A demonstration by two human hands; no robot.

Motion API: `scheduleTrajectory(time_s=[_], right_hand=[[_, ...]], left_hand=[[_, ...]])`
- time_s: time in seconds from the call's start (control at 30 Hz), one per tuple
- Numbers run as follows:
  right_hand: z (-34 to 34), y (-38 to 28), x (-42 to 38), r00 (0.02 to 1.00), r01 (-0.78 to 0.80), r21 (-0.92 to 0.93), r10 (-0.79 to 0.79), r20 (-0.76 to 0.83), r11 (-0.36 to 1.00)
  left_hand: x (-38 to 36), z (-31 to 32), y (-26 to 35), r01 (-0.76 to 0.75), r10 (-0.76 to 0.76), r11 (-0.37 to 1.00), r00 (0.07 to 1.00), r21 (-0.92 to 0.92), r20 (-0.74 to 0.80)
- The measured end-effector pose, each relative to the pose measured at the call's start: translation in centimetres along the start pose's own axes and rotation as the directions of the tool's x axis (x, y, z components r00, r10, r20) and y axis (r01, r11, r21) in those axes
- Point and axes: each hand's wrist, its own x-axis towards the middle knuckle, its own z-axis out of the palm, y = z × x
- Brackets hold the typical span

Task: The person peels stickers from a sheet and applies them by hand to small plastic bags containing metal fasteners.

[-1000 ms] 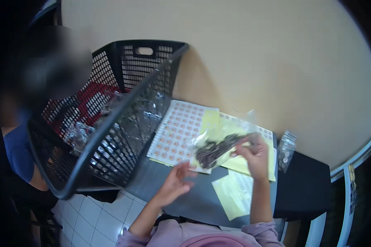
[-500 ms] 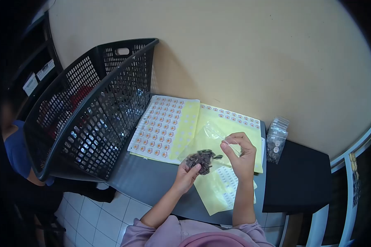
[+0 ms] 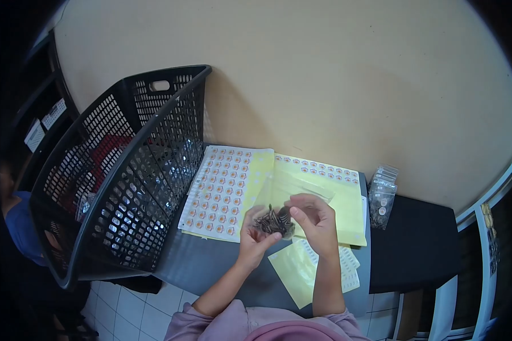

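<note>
A clear plastic bag (image 3: 290,232) of small, dark, elongated pieces (image 3: 272,219) is held above the sticker sheets. My left hand (image 3: 256,245) is closed round the bag's left side, its thumb pressed across the front. Close against the bag's right upper side, my right hand (image 3: 316,224) has its fingers curled on the plastic; the fingertips are slightly blurred. Beneath lie sheets of round stickers (image 3: 216,190) and yellow backing paper (image 3: 347,210). A smaller yellow sheet (image 3: 294,273) with small labels rests nearer my body.
A tall black perforated basket (image 3: 133,145) holding many clear packets stands at the left. Clear packets (image 3: 382,196) sit at the table's right edge, beside a black surface (image 3: 415,244). Another person in a blue sleeve (image 3: 23,224) is at the far left.
My right hand has moved down and left, from the bag's raised top edge to close beside the dark pieces. The bag's upper part is no longer stretched up, and the view has shifted slightly.
</note>
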Motion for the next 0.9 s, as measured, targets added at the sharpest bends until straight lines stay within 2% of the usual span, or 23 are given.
scheduleTrajectory(time_s=[0.07, 0.1, 0.17, 0.2, 0.27, 0.3, 0.33, 0.4, 0.43, 0.47, 0.53, 0.6, 0.67, 0.73, 0.8, 0.83, 0.9], right_hand=[[0.2, 0.5, 0.3, 1.000, 0.015, -0.012, -0.015, 0.019, 1.000], [0.3, 0.5, 0.4, 1.000, 0.030, -0.019, -0.030, 0.008, 0.999], [0.5, 0.6, 0.5, 0.999, 0.045, -0.030, -0.045, 0.001, 0.999], [0.6, 0.6, 0.4, 0.999, 0.035, 0.029, -0.034, -0.031, 0.999], [0.5, 0.5, 0.4, 0.998, 0.031, 0.090, -0.025, -0.062, 0.995], [0.2, 0.3, 0.4, 0.999, -0.005, 0.087, 0.008, -0.035, 0.996], [-0.1, 0.2, 0.3, 0.999, -0.040, 0.082, 0.041, -0.008, 0.996], [-0.2, 0.2, 0.2, 1.000, 0.001, 0.063, 0.000, -0.021, 0.998], [-0.2, 0.1, 0.1, 1.000, 0.005, 0.011, -0.005, -0.020, 1.000], [-0.1, 0.0, 0.0, 1.000, 0.009, -0.039, -0.009, -0.019, 0.999], [0.1, 0.0, -0.2, 0.999, 0.040, -0.062, -0.041, -0.007, 0.997], [0.2, -0.1, -0.2, 0.997, 0.080, -0.088, -0.079, 0.007, 0.993], [0.3, -0.3, -0.3, 0.996, 0.094, -0.176, -0.093, 0.010, 0.980], [0.7, -0.2, 0.0, 0.994, 0.100, -0.140, -0.104, -0.023, 0.985], [0.7, 0.4, 0.1, 0.958, 0.252, -0.185, -0.272, -0.095, 0.950], [0.3, 0.5, 0.0, 0.973, 0.204, -0.080, -0.211, -0.095, 0.976], [0.3, 0.2, -0.1, 0.981, 0.169, -0.026, -0.170, -0.089, 0.985]], left_hand=[[0.1, -1.1, 0.2, 0.181, -0.172, 0.981, 0.977, -0.065, 0.128], [0.1, -1.6, -0.1, 0.184, -0.174, 0.981, 0.976, -0.068, 0.128], [0.2, -2.4, -0.7, 0.164, -0.171, 0.980, 0.984, 0.110, 0.058], [0.1, -2.4, -0.4, 0.164, -0.170, 0.981, 0.984, 0.107, 0.056], [0.0, -2.2, 0.8, 0.021, -0.069, 0.987, 0.952, 0.162, 0.298], [0.5, -2.7, 1.3, 0.120, -0.128, 0.992, 0.912, 0.043, 0.391], [1.2, -3.3, 1.8, 0.121, -0.127, 0.992, 0.910, 0.041, 0.394], [3.1, -4.1, 2.6, 0.320, -0.257, 0.947, 0.819, -0.038, 0.513], [3.8, -4.2, 3.1, 0.204, -0.210, 0.977, 0.830, 0.071, 0.517], [4.4, -3.8, 3.5, 0.202, -0.209, 0.977, 0.830, 0.071, 0.517], [4.7, -2.0, 4.7, -0.032, -0.115, 0.964, 0.844, 0.264, 0.524], [4.5, -0.1, 5.2, -0.064, -0.074, 0.964, 0.868, 0.259, 0.491], [4.4, 0.5, 5.1, -0.042, -0.146, 0.915, 0.893, 0.401, 0.426], [4.8, 1.2, 5.7, -0.058, -0.113, 0.923, 0.904, 0.381, 0.413], [5.1, 1.3, 6.1, -0.043, -0.190, 0.880, 0.882, 0.474, 0.432], [5.2, 1.6, 6.0, -0.037, -0.195, 0.881, 0.879, 0.471, 0.435], [5.3, 2.1, 5.6, -0.243, 0.030, 0.901, 0.862, 0.360, 0.505]])
